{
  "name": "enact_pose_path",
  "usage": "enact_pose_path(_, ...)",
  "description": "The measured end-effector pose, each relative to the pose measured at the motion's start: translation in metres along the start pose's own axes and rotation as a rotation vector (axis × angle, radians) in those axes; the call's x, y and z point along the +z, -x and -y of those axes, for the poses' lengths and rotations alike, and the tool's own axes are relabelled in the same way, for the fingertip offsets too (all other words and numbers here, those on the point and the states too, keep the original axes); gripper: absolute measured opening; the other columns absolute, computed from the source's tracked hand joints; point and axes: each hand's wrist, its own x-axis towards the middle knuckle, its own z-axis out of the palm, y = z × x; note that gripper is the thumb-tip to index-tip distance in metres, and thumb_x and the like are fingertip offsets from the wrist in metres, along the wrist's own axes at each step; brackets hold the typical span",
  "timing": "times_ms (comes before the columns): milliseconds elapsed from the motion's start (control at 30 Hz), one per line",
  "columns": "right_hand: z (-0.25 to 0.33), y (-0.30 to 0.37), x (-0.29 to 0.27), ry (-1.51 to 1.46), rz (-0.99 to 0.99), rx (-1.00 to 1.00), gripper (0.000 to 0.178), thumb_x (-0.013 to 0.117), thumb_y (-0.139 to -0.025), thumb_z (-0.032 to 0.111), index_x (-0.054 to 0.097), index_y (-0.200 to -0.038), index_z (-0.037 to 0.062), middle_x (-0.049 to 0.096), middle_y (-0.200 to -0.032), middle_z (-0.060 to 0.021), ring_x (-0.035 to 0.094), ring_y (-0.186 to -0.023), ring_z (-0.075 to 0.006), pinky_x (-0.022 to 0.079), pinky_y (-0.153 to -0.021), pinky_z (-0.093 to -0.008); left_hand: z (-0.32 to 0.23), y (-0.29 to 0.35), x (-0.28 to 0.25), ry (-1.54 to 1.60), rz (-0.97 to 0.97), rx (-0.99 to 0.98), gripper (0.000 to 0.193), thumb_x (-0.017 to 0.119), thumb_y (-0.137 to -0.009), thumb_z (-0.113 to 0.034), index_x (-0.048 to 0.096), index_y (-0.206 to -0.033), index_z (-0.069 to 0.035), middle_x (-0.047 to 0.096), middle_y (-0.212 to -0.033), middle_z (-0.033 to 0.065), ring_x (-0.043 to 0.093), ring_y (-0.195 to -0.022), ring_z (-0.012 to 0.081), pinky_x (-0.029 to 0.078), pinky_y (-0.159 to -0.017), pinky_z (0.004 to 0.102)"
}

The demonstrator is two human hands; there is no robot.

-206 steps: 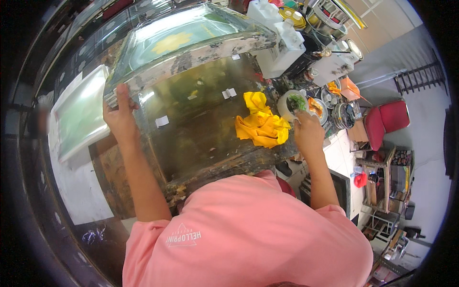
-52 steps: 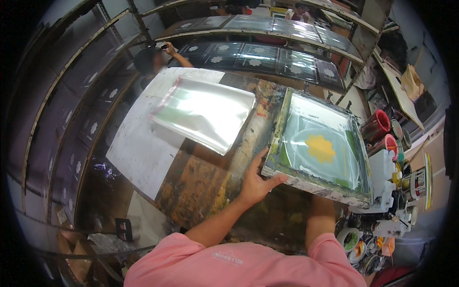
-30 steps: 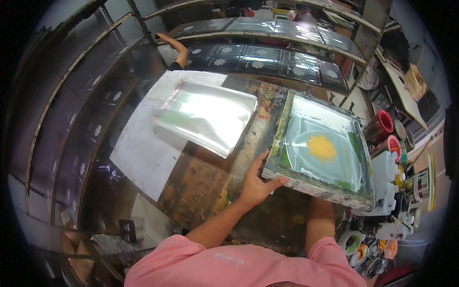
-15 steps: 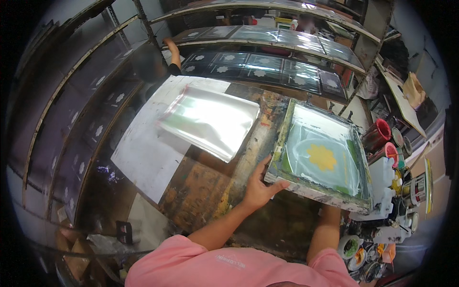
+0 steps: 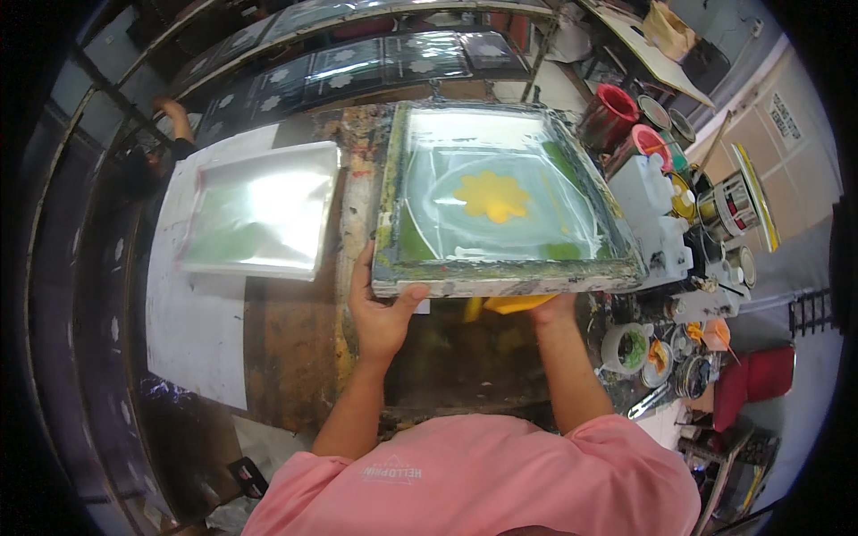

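Note:
A screen-printing frame (image 5: 509, 286) is raised at its near edge above the worktable, with a yellow flower shape (image 5: 493, 196) in its mesh and white smears around it. My left hand (image 5: 382, 313) grips the frame's near left corner, thumb on the front side. Under the near edge, my right hand (image 5: 556, 309) reaches in with a yellow cloth-like piece (image 5: 514, 305); its fingers are hidden beneath the frame. To the left lies a stack of shiny clear plastic sheets or bags (image 5: 259, 214) on white paper (image 5: 198, 344).
Paint cans and tubs, such as a red can (image 5: 609, 116), and white plastic jugs (image 5: 645, 210) crowd the right side. Drying racks hold dark flower-printed sheets (image 5: 335, 76) at the back. Another person's hand (image 5: 172, 112) is at the far left. A red chair (image 5: 755, 380) stands right.
My view has turned right. The frame's near edge is still held up by my left hand, and my right hand with the yellow piece now shows beneath it.

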Motion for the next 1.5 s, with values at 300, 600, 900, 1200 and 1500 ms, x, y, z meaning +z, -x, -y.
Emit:
enact_pose_path(300,0.001,-0.100,-0.011,-0.053,-0.102,-0.082,0.058,0.049,-0.106,0.049,0.053,-0.146,0.0069,0.058,-0.146,-0.0162,0.056,-0.131,-0.0349,0.046,-0.112,-0.0554,-0.008,-0.003,0.000,-0.024,-0.001,0.017,0.094,0.093,-0.082,-0.021,0.039,-0.154,0.006,0.060,-0.139,0.0141,0.061,-0.122,0.0204,0.049,-0.107,0.0347)
enact_pose_path(600,-0.067,-0.050,-0.002,-0.171,-0.198,0.201,0.059,0.050,-0.104,0.051,0.055,-0.143,0.0070,0.060,-0.143,-0.0166,0.059,-0.127,-0.0352,0.048,-0.110,-0.0567,-0.007,-0.003,-0.004,-0.145,-0.026,0.014,0.091,0.093,-0.082,-0.031,0.046,-0.149,0.008,0.061,-0.138,0.0157,0.060,-0.123,0.0222,0.048,-0.107,0.0365)
enact_pose_path(900,0.079,0.112,0.019,-0.010,-0.216,-0.197,0.056,0.051,-0.100,0.052,0.063,-0.132,0.0079,0.069,-0.125,-0.0172,0.068,-0.110,-0.0385,0.056,-0.092,-0.0619,0.005,-0.003,-0.009,-0.325,-0.062,0.079,0.062,0.080,-0.096,-0.028,0.053,-0.144,0.001,0.062,-0.116,0.0069,0.058,-0.095,0.0162,0.046,-0.082,0.0304)
enact_pose_path(1200,0.137,0.211,0.059,0.533,-0.681,-0.614,0.029,0.064,-0.103,0.029,0.062,-0.122,0.0072,0.071,-0.109,-0.0082,0.072,-0.091,-0.0237,0.062,-0.080,-0.0379,-0.007,-0.014,0.004,-0.235,-0.104,0.037,0.034,0.073,-0.102,-0.037,0.056,-0.102,-0.008,0.049,-0.071,-0.0041,0.040,-0.058,0.0064,0.030,-0.052,0.0263)
enact_pose_path(1500,0.148,0.174,-0.001,2.009,-0.620,-0.850,0.032,0.072,-0.094,0.020,0.061,-0.117,-0.0002,0.065,-0.119,-0.0148,0.064,-0.107,-0.0281,0.050,-0.094,-0.0450,-0.026,-0.034,0.007,-0.154,-0.061,0.034,0.035,0.076,-0.099,-0.039,0.065,-0.109,-0.008,0.053,-0.074,-0.0063,0.042,-0.059,0.0043,0.032,-0.051,0.0248)
